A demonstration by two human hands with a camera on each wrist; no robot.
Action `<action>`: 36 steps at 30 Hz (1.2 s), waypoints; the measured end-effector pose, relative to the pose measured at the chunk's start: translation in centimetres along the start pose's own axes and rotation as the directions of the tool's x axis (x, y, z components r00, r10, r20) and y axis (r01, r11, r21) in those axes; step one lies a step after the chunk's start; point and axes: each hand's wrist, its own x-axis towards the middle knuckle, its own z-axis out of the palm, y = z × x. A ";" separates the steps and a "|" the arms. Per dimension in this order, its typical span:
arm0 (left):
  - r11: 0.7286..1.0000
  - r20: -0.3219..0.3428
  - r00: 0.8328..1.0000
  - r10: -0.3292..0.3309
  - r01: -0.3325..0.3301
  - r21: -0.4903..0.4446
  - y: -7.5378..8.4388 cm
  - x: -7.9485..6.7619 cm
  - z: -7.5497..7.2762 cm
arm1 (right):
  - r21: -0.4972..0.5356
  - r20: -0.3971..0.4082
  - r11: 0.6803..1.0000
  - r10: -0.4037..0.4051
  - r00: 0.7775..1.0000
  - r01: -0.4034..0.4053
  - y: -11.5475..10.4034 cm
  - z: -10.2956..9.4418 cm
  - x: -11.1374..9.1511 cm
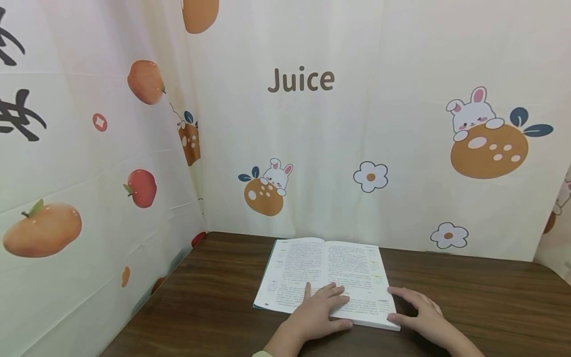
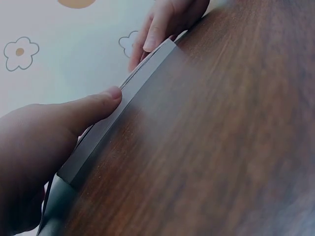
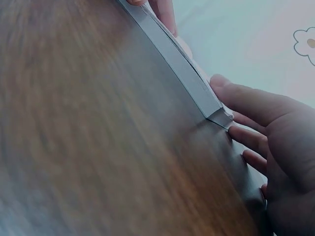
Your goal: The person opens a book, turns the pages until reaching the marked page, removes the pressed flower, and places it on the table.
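An open book (image 1: 348,263) with printed pages lies on the dark wooden table. My left hand (image 1: 314,310) rests over its lower middle, fingers spread on the pages, thumb along the front edge. In the left wrist view that thumb (image 2: 101,104) touches the side of the page block (image 2: 147,71). At the book's lower right corner is my right hand (image 1: 424,315), its thumb and forefinger against the right edge. The right wrist view has the right thumb (image 3: 246,101) at the top of the page corner, with the other fingers lower beside the book.
The brown wooden table (image 1: 205,297) extends to both sides of the book. Behind it hangs a pale curtain (image 1: 325,134) printed with rabbits, fruit and flowers, and another printed curtain (image 1: 89,163) borders the left side. The book's far edge lies near the back curtain.
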 end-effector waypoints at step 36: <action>0.999 -0.101 0.995 -0.006 0.010 0.033 0.5 -0.1 -0.2 | -0.001 -0.096 1.000 0.019 0.995 -0.019 -1.1 -0.2 0.0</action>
